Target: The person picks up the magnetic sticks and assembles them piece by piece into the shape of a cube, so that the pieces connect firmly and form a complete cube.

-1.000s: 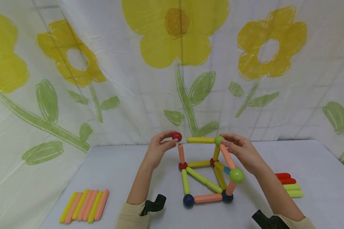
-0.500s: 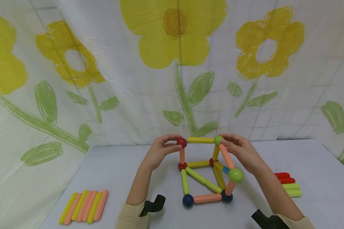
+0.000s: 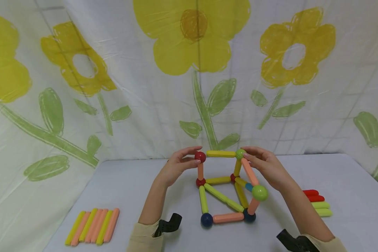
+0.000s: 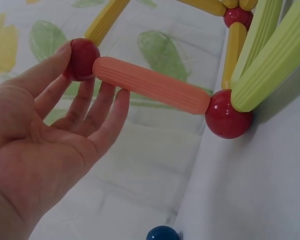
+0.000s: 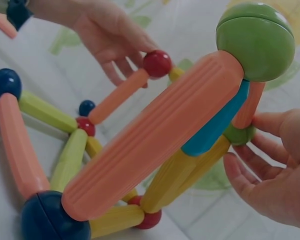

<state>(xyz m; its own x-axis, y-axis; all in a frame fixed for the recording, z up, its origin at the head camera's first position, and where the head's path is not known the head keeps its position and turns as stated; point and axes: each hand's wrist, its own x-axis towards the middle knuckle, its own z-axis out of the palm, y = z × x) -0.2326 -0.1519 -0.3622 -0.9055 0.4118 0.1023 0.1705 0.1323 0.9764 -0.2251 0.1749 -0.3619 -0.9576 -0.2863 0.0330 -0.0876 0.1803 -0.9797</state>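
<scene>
A frame of coloured rods and balls stands on the table. My left hand [image 3: 175, 165] pinches a red ball [image 4: 84, 59] between thumb and fingers. That ball sits on top of an upright salmon rod [image 4: 152, 85], whose lower end meets another red ball [image 4: 228, 114]. A yellow rod [image 3: 221, 154] runs across the top from the left-hand ball to a green ball [image 3: 240, 154]. My right hand [image 3: 264, 164] pinches this green ball. In front, a nearer green ball [image 3: 259, 193] tops a salmon rod above a dark blue ball [image 3: 249, 216].
Yellow and salmon rods [image 3: 92, 226] lie in a row on the left of the white table [image 3: 138, 171]. Red and light green rods [image 3: 322, 205] lie at the right, partly behind the right forearm. A flower-printed curtain [image 3: 163, 115] hangs behind.
My left hand has moved right and slightly down, setting the red ball onto the upright salmon rod beside the top yellow rod. My right hand stays on the green ball.
</scene>
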